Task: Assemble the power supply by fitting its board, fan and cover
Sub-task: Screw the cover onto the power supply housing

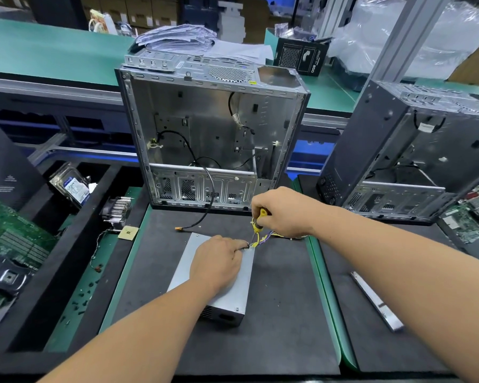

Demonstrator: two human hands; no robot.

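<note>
The grey metal power supply (233,288) lies on the dark foam mat with its cover on, socket end towards me. My left hand (219,262) rests flat on the cover, its index finger reaching to the far right corner. My right hand (282,211) grips a yellow-and-black screwdriver (257,222), tip down at that corner beside my left fingertip. A bundle of yellow and purple wires (263,239) leaves the supply's far end under my right hand.
An open silver computer case (213,134) stands just behind the supply, a black cable with an orange plug (181,229) hanging out. A second case (409,150) leans at right. A metal strip (376,302) lies right; heatsink (118,211), hard drive (72,186) and boards lie left.
</note>
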